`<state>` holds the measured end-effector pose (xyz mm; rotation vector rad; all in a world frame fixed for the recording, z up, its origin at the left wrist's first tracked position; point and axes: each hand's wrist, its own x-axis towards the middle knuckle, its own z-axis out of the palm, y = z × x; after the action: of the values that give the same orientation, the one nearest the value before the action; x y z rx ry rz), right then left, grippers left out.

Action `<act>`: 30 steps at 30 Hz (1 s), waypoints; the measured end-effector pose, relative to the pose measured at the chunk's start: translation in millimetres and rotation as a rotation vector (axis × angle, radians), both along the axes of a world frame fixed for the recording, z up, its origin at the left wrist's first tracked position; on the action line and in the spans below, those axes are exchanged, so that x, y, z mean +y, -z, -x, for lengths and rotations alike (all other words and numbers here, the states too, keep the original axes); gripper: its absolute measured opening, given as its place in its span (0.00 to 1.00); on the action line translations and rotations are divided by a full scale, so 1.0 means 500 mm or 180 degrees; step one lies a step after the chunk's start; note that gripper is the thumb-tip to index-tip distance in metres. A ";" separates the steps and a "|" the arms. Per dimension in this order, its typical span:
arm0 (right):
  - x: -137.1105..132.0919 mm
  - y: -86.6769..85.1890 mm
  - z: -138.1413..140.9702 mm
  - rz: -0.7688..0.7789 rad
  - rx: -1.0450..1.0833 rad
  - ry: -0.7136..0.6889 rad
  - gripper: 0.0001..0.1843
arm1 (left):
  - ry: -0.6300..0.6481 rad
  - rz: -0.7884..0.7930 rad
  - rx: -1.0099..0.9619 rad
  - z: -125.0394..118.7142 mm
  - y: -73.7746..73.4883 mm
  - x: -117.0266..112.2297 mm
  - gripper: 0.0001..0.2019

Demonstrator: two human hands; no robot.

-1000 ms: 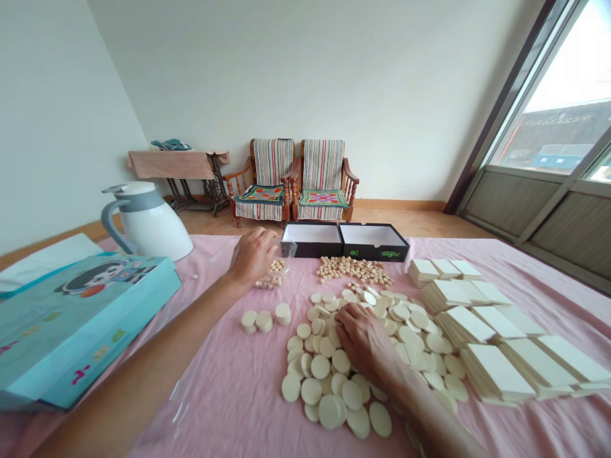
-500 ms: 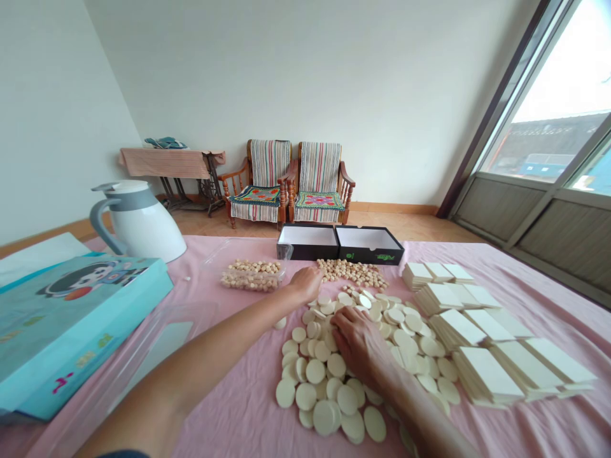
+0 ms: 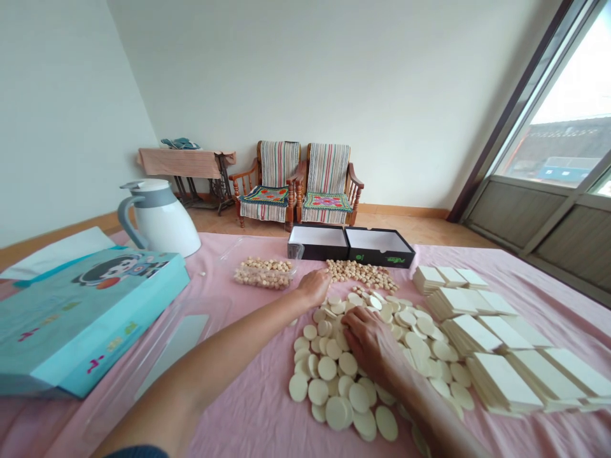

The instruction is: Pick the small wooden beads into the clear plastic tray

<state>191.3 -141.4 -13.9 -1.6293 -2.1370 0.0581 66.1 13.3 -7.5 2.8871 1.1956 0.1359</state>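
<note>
My left hand [image 3: 315, 287] is closed at the near left edge of a heap of small wooden beads [image 3: 365, 275]; its fingertips are hidden, so what they hold does not show. Lower down and to the right, my right hand [image 3: 371, 340] rests with bent fingers among a spread of pale round discs [image 3: 327, 368]. Its fingertips are partly out of sight against the discs, and I cannot make out what is between them. Left of my left hand, a clear plastic container [image 3: 296, 253] holds more beads [image 3: 263, 272].
Stacks of pale rectangular cards [image 3: 506, 380] stand at the right. Two black open boxes with white insides [image 3: 379, 257] are behind the beads. On the left are a light-blue box [image 3: 128, 305], a white-and-grey jug [image 3: 174, 226] and a clear plastic lid [image 3: 217, 312]. The tablecloth [image 3: 252, 407] is pink.
The view has turned slightly left, so everything appears further right. Both hands stay at nearly the same places, the left by the beads, the right on the discs.
</note>
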 end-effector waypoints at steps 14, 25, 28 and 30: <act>0.003 0.014 -0.006 -0.0051 0.0032 -0.0040 0.08 | -0.0343 -0.0879 -0.0621 0.114 -0.143 -0.005 0.07; 0.001 0.006 0.001 -0.0040 0.0014 0.0000 0.09 | 0.0161 -0.0685 -0.0712 0.093 -0.116 -0.015 0.09; 0.000 0.005 -0.001 -0.0010 0.0018 -0.0021 0.08 | 0.0157 -0.0150 -0.0150 0.029 -0.080 -0.021 0.12; 0.000 0.005 -0.002 -0.0008 0.0021 -0.0035 0.08 | 0.0034 -0.0032 0.0021 -0.005 -0.059 -0.013 0.15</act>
<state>192.1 -141.3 -16.2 -1.6139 -2.1402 0.0639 68.4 6.7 22.1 2.9043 1.1839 0.1328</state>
